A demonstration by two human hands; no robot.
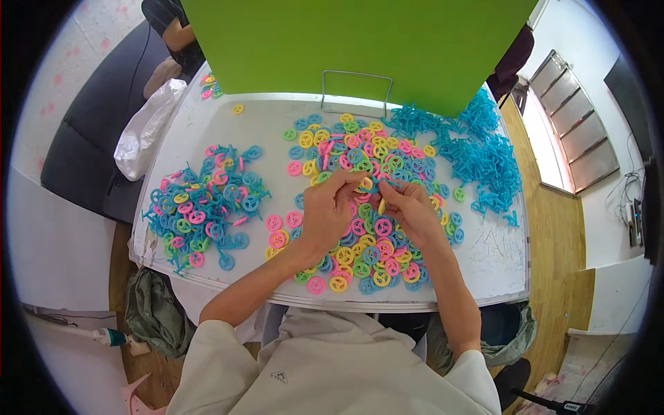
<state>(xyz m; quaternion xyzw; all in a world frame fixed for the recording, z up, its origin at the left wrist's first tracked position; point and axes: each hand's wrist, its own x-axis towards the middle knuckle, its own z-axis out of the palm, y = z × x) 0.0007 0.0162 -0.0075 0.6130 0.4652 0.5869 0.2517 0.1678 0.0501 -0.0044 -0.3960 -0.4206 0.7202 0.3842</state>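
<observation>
My left hand point(325, 211) and my right hand point(413, 213) meet above the middle of the table, fingers pinched. A small yellow plastic wheel point(364, 184) is between my left fingertips. My right fingertips grip a small blue plastic piece point(389, 183) against it, and another yellow wheel point(382, 206) shows under them. Fingers partly hide how these parts join. Below both hands spreads a heap of pink, yellow, green and blue spoked wheels point(370, 254). At the left lies a pile of wheels with blue stems attached point(200, 207).
Loose blue stem pieces point(487, 162) are heaped at the far right of the white table point(477, 263). A green panel point(360, 48) stands along the back, with a wire stand point(357, 72) before it. A silvery bag point(146, 131) hangs at the left edge. Another person's arm point(178, 36) shows beyond.
</observation>
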